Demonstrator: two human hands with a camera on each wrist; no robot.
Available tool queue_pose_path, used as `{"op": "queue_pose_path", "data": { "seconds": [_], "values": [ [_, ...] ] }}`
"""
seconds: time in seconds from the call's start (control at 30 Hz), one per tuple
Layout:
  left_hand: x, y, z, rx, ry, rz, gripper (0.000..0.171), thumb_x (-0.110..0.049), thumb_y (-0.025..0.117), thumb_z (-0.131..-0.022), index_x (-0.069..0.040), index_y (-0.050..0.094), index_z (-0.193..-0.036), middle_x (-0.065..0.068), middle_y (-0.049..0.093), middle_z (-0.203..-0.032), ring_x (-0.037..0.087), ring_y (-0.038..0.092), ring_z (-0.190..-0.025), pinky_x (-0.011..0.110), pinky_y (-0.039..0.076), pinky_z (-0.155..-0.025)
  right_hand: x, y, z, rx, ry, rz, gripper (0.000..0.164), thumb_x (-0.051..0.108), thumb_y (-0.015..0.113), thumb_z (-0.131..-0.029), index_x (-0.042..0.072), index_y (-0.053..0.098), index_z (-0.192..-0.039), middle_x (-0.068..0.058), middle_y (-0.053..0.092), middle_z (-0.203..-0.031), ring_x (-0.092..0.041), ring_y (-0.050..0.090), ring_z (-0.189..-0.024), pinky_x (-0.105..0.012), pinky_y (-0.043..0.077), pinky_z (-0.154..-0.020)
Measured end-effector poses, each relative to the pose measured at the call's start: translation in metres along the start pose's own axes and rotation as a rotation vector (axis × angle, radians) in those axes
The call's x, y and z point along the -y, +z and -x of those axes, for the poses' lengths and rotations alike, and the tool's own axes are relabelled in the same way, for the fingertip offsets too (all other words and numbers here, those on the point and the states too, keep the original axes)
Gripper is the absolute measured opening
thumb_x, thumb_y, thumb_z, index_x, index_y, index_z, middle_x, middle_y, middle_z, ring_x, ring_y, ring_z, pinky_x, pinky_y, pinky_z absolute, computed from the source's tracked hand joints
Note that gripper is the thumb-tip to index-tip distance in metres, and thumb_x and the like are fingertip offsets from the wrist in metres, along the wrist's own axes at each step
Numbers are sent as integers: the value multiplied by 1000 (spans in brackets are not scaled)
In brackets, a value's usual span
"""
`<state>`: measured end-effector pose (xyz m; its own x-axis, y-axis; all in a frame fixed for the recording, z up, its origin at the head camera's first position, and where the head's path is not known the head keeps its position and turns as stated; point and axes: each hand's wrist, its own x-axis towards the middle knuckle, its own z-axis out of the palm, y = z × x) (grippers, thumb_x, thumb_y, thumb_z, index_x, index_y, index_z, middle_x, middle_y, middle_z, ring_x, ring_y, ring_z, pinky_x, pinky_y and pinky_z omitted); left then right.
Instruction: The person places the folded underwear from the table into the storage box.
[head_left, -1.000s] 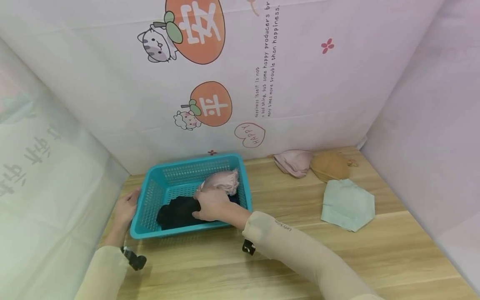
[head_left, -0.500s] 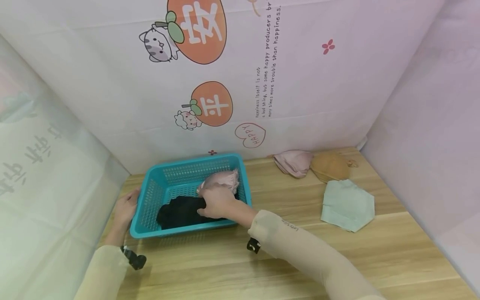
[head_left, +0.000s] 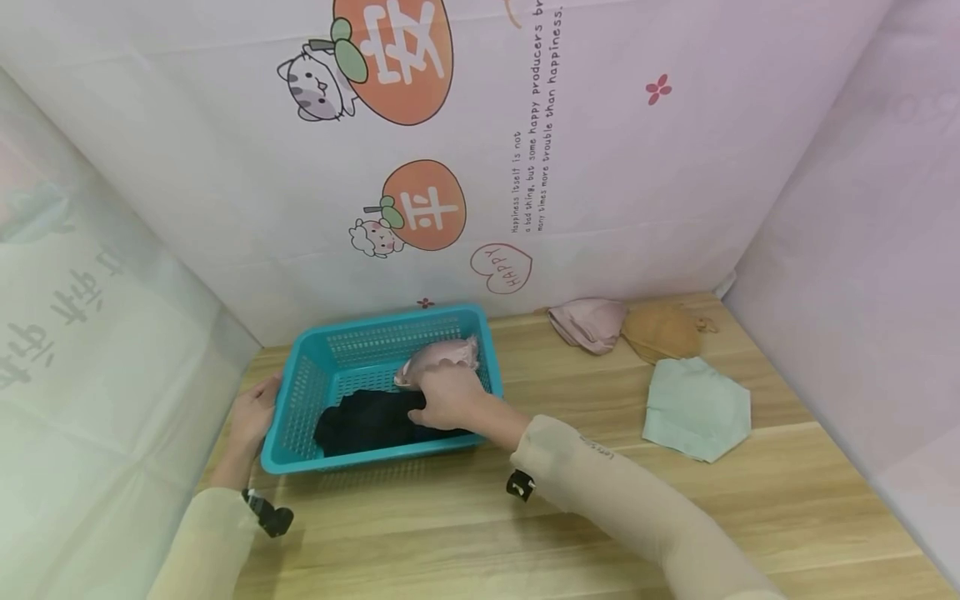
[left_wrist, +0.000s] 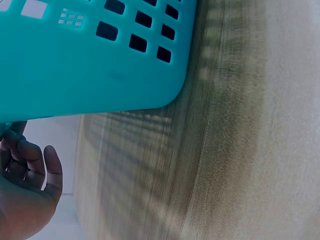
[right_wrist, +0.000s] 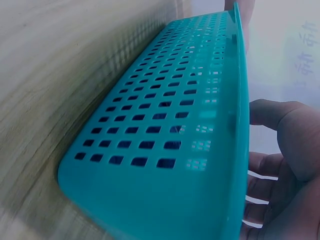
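Note:
In the head view my left hand [head_left: 253, 415] is at the left side of a turquoise plastic basket [head_left: 279, 460]. The left wrist view has its fingers curled at the basket's rim. My right hand [head_left: 453, 396] reaches over the front rim into the basket, thumb apart from the other fingers, which look relaxed; its fingertips are hidden in the head view. Beneath and left of it lies a black cloth garment [head_left: 360, 423]. Just beyond the fingers is a folded pink garment [head_left: 438, 357] with a frilly edge; whether they touch it I cannot tell.
Right of the basket, a folded pink garment [head_left: 588, 323], a tan garment [head_left: 662, 331] and a mint-green folded piece of cloth [head_left: 697, 408] lie on the wooden table [head_left: 420, 533]. Cloth-covered walls [head_left: 600, 167] stand behind and at both sides.
My right hand has shifted to the right inside the basket, uncovering more of the black garment. The left hand and the basket have stayed in place.

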<state>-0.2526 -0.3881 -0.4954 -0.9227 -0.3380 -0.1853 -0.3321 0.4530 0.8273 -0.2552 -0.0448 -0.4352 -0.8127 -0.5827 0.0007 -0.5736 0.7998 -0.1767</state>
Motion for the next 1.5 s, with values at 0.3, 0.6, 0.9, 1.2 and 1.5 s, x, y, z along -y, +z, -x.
{"op": "queue_pose_path", "data": {
  "seconds": [0.3, 0.6, 0.9, 1.2, 1.5],
  "values": [
    [-2, 0, 1, 0, 14, -20, 82, -67, 29, -100, -7, 36, -154, 24, 36, -158, 46, 38, -143, 56, 42, -111, -8, -3, 3, -6, 5, 15, 44, 50, 69, -91, 28, 67, -129, 5, 72, -111, -18, 67, -100, -47, 55, -94],
    [-2, -1, 5, 8, 17, -21, 83, -68, 30, -100, -5, 34, -154, 24, 32, -160, 47, 34, -146, 58, 38, -115, -16, -5, 7, -62, -4, 17, 42, 50, 71, -89, 24, 71, -122, 5, 74, -102, -15, 67, -86, -35, 59, -76],
    [1, 0, 4, 13, 26, -12, 84, -67, 30, -100, -4, 32, -155, 24, 31, -160, 48, 31, -147, 59, 36, -116, -28, -9, 14, -89, -4, 0, 42, 47, 72, -89, 18, 71, -119, 2, 76, -102, -15, 69, -85, -35, 59, -80],
    [1, 1, 3, 5, 1, -11, 78, -64, 29, -101, -7, 34, -155, 22, 31, -161, 46, 30, -148, 60, 33, -118, -41, -12, 24, -103, 5, -47, 42, 45, 75, -88, 15, 72, -117, 2, 75, -99, -13, 69, -89, -32, 59, -73],
    [1, 1, 2, -7, 4, -14, 74, -60, 29, -103, -7, 33, -155, 22, 30, -161, 46, 28, -149, 60, 31, -119, -48, -13, 27, -129, 18, -70, 41, 45, 75, -87, 17, 72, -116, 3, 74, -97, -15, 67, -89, -33, 58, -72]
  ]
}}
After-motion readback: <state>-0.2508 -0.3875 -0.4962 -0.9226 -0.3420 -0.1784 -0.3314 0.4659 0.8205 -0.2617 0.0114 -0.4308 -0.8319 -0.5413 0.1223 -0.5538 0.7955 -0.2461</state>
